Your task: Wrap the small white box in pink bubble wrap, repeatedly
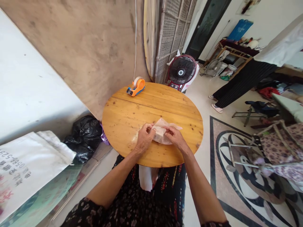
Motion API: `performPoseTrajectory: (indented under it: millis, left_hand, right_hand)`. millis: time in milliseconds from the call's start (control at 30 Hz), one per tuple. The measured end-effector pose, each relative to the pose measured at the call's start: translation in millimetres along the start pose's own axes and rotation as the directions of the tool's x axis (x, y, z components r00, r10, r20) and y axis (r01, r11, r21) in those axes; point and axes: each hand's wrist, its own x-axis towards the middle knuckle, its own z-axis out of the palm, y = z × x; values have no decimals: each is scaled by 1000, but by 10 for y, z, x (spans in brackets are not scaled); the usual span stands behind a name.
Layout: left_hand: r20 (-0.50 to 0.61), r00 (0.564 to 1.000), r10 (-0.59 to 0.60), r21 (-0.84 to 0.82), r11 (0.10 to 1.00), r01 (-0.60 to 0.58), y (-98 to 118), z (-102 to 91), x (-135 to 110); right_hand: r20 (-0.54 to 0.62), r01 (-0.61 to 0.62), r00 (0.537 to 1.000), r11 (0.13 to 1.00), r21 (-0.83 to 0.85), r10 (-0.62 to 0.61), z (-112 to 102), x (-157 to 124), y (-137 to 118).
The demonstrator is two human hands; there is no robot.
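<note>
A sheet of thin translucent wrap lies partly folded around a small pale flat item near the front of the round wooden table. I cannot make out what the wrapped item is. My left hand pinches the left edge of the wrap with thumb and fingers. On the other side, my right hand has its bent fingers closed on the wrap's right edge. One corner of the sheet stands up at the back between the hands, and another sticks out past my right fingers.
An orange tape dispenser with a roll of tape stands at the table's back left. Behind the table is a fan. A black plastic bag sits on the left. Another person stands at right, near a folding chair.
</note>
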Motion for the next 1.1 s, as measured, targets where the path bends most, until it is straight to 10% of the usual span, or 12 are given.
performPoseTrajectory:
  millis: [367, 633, 1100]
  left_hand:
    - [7, 1000, -13, 338, 941, 10, 20, -498, -30]
    - [178, 984, -3, 575, 812, -101, 214, -436, 134]
    - [-15, 999, -35, 535, 844, 38, 88, -611, 327]
  right_hand:
    - [71, 71, 994, 988, 140, -82, -23, -78, -163]
    - [114, 36, 992, 996, 77, -45, -19, -154, -179]
    - [27, 146, 989, 970, -193, -143, 204, 43, -161]
